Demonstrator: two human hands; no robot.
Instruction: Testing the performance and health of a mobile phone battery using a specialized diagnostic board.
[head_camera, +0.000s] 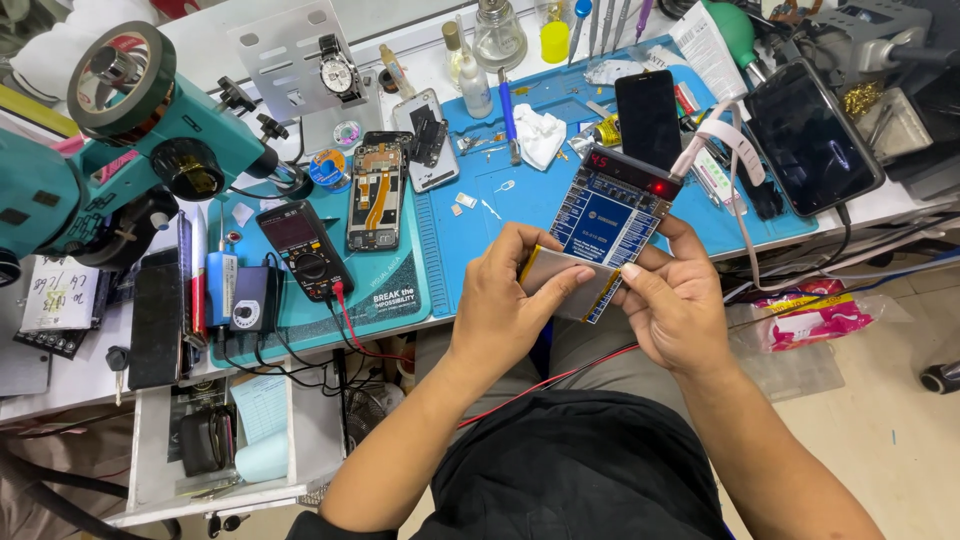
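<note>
left arm: bare forearm rises from bottom centre, angled up and right
left hand (505, 300): back to camera, fingers curled, thumb stretched right
right arm: bare, comes in from lower right
right hand (675, 300): fingers bent in a pinch, thumb pointing left
spacing: hands close together, thumb tips near

I see a blue work mat (560, 190) w/ 1 opened phone (376, 190) near its left edge, black multimeter (303, 250) just beside it, red lead attached. 2 dark phones (648, 118) (812, 135) farther right. Teal microscope (110, 150) at left, wristwatch (337, 72) on a metal stand, white cloth (540, 135) mid-mat.
</note>
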